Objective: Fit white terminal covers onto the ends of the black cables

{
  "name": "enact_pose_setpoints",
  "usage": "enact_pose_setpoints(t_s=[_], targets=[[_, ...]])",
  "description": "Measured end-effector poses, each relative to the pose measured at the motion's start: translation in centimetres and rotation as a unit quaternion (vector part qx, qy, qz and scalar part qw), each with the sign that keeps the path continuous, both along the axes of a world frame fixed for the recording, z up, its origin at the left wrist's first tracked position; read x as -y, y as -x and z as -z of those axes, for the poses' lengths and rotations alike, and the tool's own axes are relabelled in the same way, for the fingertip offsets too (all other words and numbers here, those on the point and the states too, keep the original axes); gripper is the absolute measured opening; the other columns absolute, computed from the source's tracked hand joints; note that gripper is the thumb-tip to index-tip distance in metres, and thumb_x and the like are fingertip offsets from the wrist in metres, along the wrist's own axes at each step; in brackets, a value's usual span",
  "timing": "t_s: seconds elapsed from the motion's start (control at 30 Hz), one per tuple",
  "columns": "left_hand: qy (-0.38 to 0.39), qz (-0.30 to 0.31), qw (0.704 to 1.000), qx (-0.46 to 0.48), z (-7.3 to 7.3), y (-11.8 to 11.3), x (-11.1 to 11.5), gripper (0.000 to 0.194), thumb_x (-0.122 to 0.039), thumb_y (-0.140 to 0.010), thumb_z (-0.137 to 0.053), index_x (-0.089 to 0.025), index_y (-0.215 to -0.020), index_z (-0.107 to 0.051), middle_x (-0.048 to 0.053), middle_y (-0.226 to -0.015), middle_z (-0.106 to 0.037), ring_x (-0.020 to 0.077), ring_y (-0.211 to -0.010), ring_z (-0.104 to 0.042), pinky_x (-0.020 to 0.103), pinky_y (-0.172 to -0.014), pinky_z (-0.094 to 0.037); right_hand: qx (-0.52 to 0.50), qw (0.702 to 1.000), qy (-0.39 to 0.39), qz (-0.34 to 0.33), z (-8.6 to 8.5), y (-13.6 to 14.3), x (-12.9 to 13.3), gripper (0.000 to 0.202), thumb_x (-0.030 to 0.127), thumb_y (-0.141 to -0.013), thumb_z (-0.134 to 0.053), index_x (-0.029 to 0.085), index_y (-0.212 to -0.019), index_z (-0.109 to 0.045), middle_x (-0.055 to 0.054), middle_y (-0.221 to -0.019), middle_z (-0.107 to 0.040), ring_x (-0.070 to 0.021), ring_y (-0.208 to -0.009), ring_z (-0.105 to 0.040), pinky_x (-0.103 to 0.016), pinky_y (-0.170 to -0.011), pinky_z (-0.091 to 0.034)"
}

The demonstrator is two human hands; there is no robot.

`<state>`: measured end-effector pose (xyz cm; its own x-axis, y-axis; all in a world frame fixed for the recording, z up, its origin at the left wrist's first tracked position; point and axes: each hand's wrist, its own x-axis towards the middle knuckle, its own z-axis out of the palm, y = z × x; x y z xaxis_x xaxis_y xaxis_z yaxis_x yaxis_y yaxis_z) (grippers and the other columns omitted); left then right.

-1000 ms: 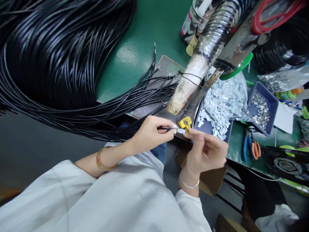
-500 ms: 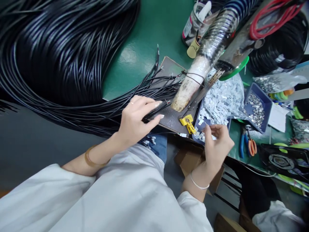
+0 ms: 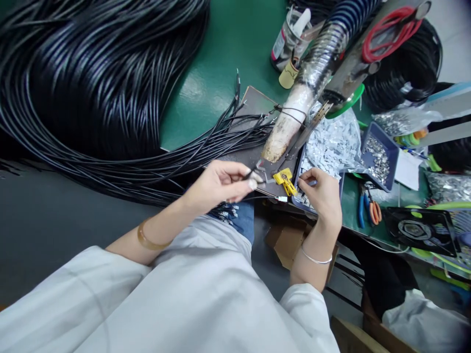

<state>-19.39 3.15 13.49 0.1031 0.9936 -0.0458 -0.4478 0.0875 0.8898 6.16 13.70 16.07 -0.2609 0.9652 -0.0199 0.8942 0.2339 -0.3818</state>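
My left hand (image 3: 226, 185) pinches a black cable (image 3: 252, 172) near its stripped end, where thin wires fan out, blurred, by the edge of the dark board (image 3: 253, 105). Over the tray (image 3: 340, 192) of small white connectors (image 3: 333, 135), my right hand (image 3: 321, 193) has thumb and forefinger pressed together. Whatever they hold is too small to make out. Between the hands sits a yellow clip-like piece (image 3: 284, 181). Just below it, a white connector (image 3: 282, 199) on a thin lead lies at the board's edge. More black cables (image 3: 206, 144) spread across the board behind my left hand.
A large bundle of black cable (image 3: 99, 83) covers the table's left. The taped hose end (image 3: 285, 127) hangs low over the board. To the right are a bin of metal parts (image 3: 379, 157), blue-handled pliers (image 3: 362, 210) and a black fan (image 3: 419, 229). A person's dark-clothed leg (image 3: 379, 269) shows lower right.
My left hand has come down and right from the cable bunch, bringing one cable end with it. My right hand has moved left and up, closer to the left hand.
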Motion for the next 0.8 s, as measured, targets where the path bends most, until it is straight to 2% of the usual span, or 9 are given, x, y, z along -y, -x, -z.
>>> enact_pose_setpoints(t_s=[0.03,0.1,0.2,0.33,0.43,0.57,0.7,0.8], targets=[[0.019,0.053,0.998,0.023,0.0,-0.5,0.5,0.025,-0.035,-0.074,-0.079,-0.014,-0.081,-0.067,-0.002,-0.053,-0.056,0.0059,-0.043,-0.042,0.019,-0.04,-0.03,0.009,1.0,0.008,-0.008,-0.2,0.0,-0.1,0.006,0.025,-0.072,-0.058,0.021,-0.069,-0.061,-0.001,-0.07,-0.067,-0.0159,-0.067,-0.06,-0.031,-0.07,-0.041],[0.055,0.109,0.99,0.066,0.5,-1.5,1.0,0.027,-0.036,-0.076,-0.078,-0.013,-0.081,-0.064,0.0,-0.056,-0.059,0.0048,-0.043,-0.04,0.018,-0.04,-0.028,0.018,0.999,0.027,-0.022,-0.5,-0.1,-0.4,0.005,0.024,-0.071,-0.059,0.02,-0.069,-0.061,-0.001,-0.071,-0.067,-0.016,-0.068,-0.06,-0.031,-0.071,-0.042],[0.103,0.116,0.983,0.102,1.9,-2.9,1.1,0.031,-0.037,-0.075,-0.078,-0.013,-0.077,-0.059,-0.002,-0.055,-0.057,0.0015,-0.041,-0.032,0.016,-0.039,-0.021,0.014,0.999,0.04,-0.03,-0.6,-0.2,-0.8,0.005,0.024,-0.07,-0.059,0.02,-0.068,-0.061,-0.001,-0.07,-0.067,-0.0154,-0.068,-0.059,-0.031,-0.071,-0.042],[0.135,0.106,0.983,0.07,3.1,-3.6,0.8,0.031,-0.038,-0.076,-0.077,-0.011,-0.081,-0.062,-0.005,-0.053,-0.052,0.0009,-0.04,-0.028,0.016,-0.039,-0.015,-0.062,0.996,0.067,-0.019,0.0,-0.6,-0.8,0.01,0.028,-0.069,-0.061,0.019,-0.066,-0.059,-0.002,-0.076,-0.068,-0.0142,-0.069,-0.059,-0.031,-0.071,-0.044],[0.121,0.085,0.989,0.026,2.6,-3.6,0.4,0.028,-0.035,-0.076,-0.076,-0.01,-0.084,-0.067,-0.006,-0.051,-0.05,0.0016,-0.041,-0.03,0.017,-0.039,-0.018,-0.124,0.99,0.066,0.012,0.4,-0.9,-0.4,0.013,0.031,-0.069,-0.063,0.019,-0.066,-0.059,-0.003,-0.079,-0.069,-0.0142,-0.071,-0.06,-0.029,-0.068,-0.045],[0.072,0.042,0.996,-0.019,1.3,-3.5,-0.4,0.019,-0.028,-0.075,-0.075,-0.01,-0.081,-0.068,-0.005,-0.052,-0.052,0.0037,-0.045,-0.038,0.017,-0.043,-0.028,-0.089,0.995,0.021,0.048,0.5,-0.8,0.5,0.012,0.03,-0.072,-0.062,0.019,-0.068,-0.061,-0.002,-0.075,-0.068,-0.0133,-0.065,-0.059,-0.029,-0.067,-0.045],[0.013,0.027,0.998,-0.049,0.7,-3.5,-1.3,0.014,-0.024,-0.077,-0.072,-0.011,-0.074,-0.067,-0.003,-0.057,-0.056,0.0064,-0.052,-0.048,0.019,-0.052,-0.039,-0.054,0.998,-0.011,0.024,0.5,-0.6,0.8,0.014,0.033,-0.077,-0.06,0.019,-0.072,-0.062,-0.002,-0.075,-0.068,-0.0151,-0.067,-0.06,-0.031,-0.072,-0.045],[-0.018,0.014,0.998,-0.067,0.5,-3.5,-1.6,0.02,-0.023,-0.08,-0.068,-0.012,-0.064,-0.063,-0.001,-0.057,-0.058,0.0073,-0.054,-0.05,0.02,-0.057,-0.042,-0.024,1.0,-0.016,-0.006,0.6,-0.5,0.6,0.012,0.03,-0.077,-0.059,0.02,-0.07,-0.06,-0.002,-0.074,-0.067,-0.015,-0.067,-0.06,-0.03,-0.07,-0.044]])
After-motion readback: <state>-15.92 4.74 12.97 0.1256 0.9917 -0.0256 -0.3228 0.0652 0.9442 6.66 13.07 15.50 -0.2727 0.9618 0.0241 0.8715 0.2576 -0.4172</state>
